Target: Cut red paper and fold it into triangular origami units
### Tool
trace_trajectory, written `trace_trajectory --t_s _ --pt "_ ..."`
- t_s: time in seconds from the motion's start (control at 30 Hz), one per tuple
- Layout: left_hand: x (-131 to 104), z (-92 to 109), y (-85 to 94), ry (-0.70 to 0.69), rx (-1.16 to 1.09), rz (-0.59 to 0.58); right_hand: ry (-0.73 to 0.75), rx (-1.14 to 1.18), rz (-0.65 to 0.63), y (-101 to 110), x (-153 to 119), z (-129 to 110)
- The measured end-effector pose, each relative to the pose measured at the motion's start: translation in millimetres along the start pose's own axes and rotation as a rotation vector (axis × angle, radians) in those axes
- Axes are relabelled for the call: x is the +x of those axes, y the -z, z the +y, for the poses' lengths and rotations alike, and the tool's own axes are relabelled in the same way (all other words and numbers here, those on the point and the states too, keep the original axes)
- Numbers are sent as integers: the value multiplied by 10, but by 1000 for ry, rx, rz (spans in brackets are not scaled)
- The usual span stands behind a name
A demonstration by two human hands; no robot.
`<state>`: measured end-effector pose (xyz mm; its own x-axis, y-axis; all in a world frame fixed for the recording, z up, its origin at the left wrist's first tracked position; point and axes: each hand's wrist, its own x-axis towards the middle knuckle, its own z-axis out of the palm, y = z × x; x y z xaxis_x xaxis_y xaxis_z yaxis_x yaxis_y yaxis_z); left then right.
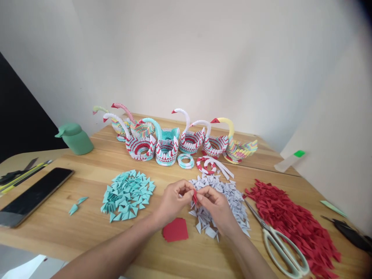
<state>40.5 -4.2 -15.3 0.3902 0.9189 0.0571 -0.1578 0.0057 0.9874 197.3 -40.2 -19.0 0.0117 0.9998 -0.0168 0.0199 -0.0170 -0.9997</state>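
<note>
A small folded piece of red paper (194, 197) is pinched between the fingertips of both hands. My left hand (176, 199) grips it from the left, thumb and fingers closed together. From the other side my right hand (214, 203) holds it in a closed pinch as well. Both hands are above the near-left edge of a pile of white folded paper triangles (234, 201). Just below my left hand lies a stack of red paper sheets (176, 230). The fingers hide part of the red piece, so its exact fold cannot be made out.
Turquoise triangles (130, 193) lie to the left, red triangles (293, 219) to the right beside scissors (279, 240). Several paper swans (167, 151) and a paper ring (186, 161) stand behind. A phone (37, 193), a green pot (76, 139) and a glue stick (289, 161) flank them.
</note>
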Motion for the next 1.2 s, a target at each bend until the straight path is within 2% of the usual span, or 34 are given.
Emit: trace_trajectory --t_s 0.2,0.43,0.6,0.7,0.87,1.0,1.2 --pt "37 -12 -10 54 -148 -38 43 22 99 -5 18 18" --pt "50 -69 34 157 -126 -140 116 -95 112 5 2 -1" --pt "37 -65 4 89 -41 -57 167 -231 107 6 -20 4" --pt "34 -51 -8 68 -32 -35 143 -181 102 7 -14 28" --pt "51 -59 12 109 -134 -112 97 -56 94 -2 2 46" --pt "54 -64 24 65 -91 -84 63 21 80 -19 16 48" --pt "67 -47 19 74 -198 -105 50 93 136 -33 23 30"
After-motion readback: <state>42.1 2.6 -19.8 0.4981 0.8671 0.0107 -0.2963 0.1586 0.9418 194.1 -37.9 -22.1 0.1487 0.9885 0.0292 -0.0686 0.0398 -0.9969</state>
